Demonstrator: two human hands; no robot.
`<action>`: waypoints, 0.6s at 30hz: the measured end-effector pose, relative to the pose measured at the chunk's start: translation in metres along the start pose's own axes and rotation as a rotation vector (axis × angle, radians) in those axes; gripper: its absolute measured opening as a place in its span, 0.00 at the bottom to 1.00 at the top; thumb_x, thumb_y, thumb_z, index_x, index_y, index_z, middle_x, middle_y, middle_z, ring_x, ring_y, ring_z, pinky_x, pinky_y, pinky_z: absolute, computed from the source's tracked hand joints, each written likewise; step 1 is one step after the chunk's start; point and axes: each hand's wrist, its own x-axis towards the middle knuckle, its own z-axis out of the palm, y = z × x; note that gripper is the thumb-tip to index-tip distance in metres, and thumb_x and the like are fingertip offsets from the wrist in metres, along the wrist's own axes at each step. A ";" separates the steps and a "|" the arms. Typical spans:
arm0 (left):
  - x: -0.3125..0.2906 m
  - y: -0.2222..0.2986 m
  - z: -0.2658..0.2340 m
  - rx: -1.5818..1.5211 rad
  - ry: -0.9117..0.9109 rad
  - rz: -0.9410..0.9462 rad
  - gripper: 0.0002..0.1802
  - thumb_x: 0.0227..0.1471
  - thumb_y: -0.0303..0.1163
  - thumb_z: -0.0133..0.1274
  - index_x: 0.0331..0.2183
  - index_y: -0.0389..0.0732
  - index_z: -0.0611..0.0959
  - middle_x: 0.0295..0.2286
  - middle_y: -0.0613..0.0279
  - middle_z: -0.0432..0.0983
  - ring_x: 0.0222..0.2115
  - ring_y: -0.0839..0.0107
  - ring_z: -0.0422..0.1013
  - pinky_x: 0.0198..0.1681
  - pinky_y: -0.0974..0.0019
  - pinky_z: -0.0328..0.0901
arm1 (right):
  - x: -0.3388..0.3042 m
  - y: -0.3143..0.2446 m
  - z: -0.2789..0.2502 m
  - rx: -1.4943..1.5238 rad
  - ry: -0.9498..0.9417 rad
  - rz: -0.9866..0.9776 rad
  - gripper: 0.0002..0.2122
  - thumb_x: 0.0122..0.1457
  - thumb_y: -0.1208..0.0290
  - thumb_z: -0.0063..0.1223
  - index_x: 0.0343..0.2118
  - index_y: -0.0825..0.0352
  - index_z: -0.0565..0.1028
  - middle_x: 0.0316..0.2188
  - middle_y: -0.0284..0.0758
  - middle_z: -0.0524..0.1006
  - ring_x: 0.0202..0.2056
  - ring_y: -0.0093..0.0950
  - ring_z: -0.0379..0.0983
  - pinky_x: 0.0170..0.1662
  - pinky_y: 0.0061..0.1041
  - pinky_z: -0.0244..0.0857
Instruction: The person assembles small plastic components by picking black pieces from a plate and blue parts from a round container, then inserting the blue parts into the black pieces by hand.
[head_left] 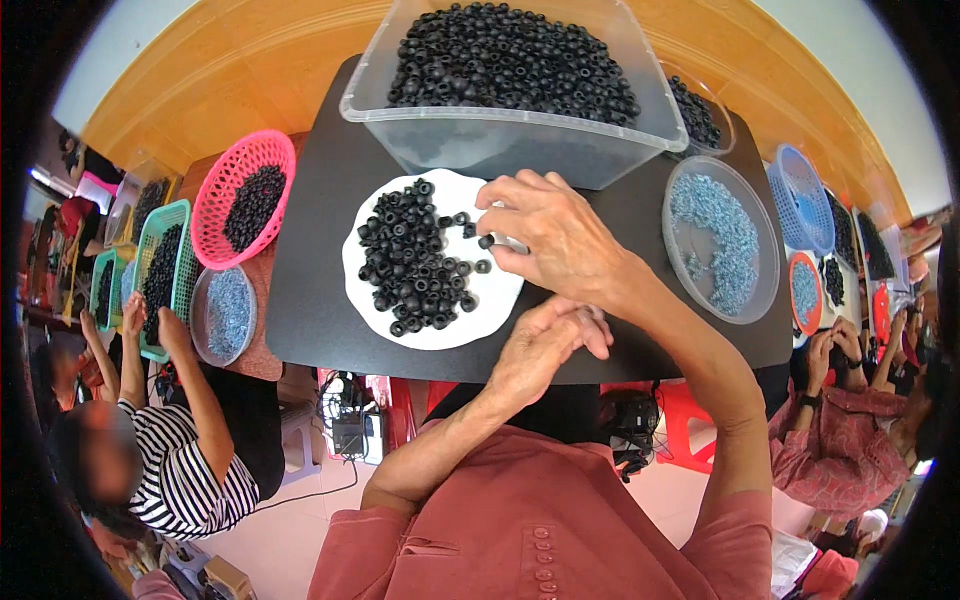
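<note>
A white plate (478, 317) with a wavy rim carries a pile of small round black beads (405, 265) with holes, several lying loose at its right side. Over that side reaches my right hand (555, 232), its thumb and a finger closed about a single black bead (487, 241), the other fingers bent above. Just below my right wrist, by the table's near edge, my left hand (548, 345) is closed with curled fingers; whatever lies inside it is hidden.
Behind the plate stands a clear plastic bin (520, 140) of black beads. A round tub (768, 290) of light blue pieces sits right. At left are a pink basket (205, 215) and another blue-filled bowl (203, 340). People work on both sides.
</note>
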 end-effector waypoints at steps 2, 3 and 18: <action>-0.002 0.001 -0.001 -0.051 0.096 0.098 0.14 0.59 0.34 0.39 0.41 0.34 0.71 0.28 0.56 0.72 0.34 0.67 0.69 0.43 0.64 0.63 | -0.016 -0.003 -0.012 0.017 0.005 0.007 0.07 0.41 0.74 0.56 0.26 0.64 0.73 0.37 0.32 0.71 0.36 0.30 0.66 0.37 0.31 0.58; -0.002 0.005 0.004 -0.086 0.135 0.095 0.13 0.59 0.32 0.37 0.40 0.35 0.70 0.29 0.56 0.72 0.34 0.69 0.69 0.42 0.66 0.63 | -0.025 -0.004 -0.020 0.030 0.014 0.025 0.08 0.41 0.73 0.56 0.26 0.65 0.73 0.36 0.32 0.71 0.36 0.30 0.66 0.37 0.31 0.58; 0.009 0.004 0.000 -0.234 0.144 0.091 0.12 0.57 0.29 0.44 0.42 0.34 0.73 0.35 0.63 0.71 0.37 0.77 0.67 0.47 0.69 0.63 | -0.094 -0.031 -0.033 0.163 0.230 0.189 0.07 0.44 0.78 0.54 0.29 0.71 0.74 0.34 0.36 0.71 0.35 0.33 0.68 0.37 0.30 0.62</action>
